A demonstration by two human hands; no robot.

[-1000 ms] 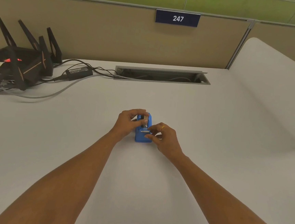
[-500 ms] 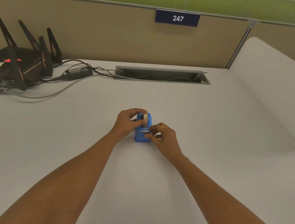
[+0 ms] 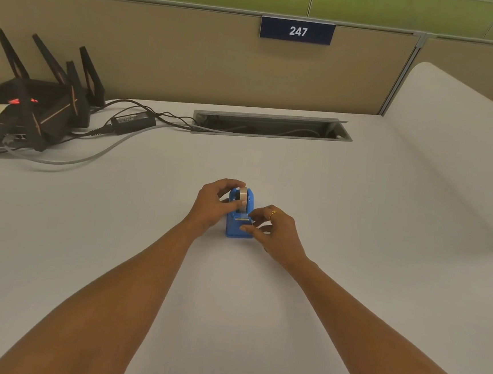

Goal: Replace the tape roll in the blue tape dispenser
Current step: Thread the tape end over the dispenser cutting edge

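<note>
A small blue tape dispenser stands upright on the white desk, its cutter end facing me. A clear tape roll sits in its top slot, edge on. My left hand wraps the dispenser's left side, thumb and forefinger pinching the roll. My right hand, with a gold ring, rests against the dispenser's right lower front, fingertips touching the base near the cutter. The roll's core and the dispenser's left wall are hidden by my fingers.
A black router with upright antennas sits at the back left, with a power brick and cables trailing across the desk. A grey cable slot is recessed at the back. A beige partition carries a sign reading 247.
My right hand's fingers have shifted slightly lower on the dispenser's front. The left hand stays on the roll, and the dispenser has not moved.
</note>
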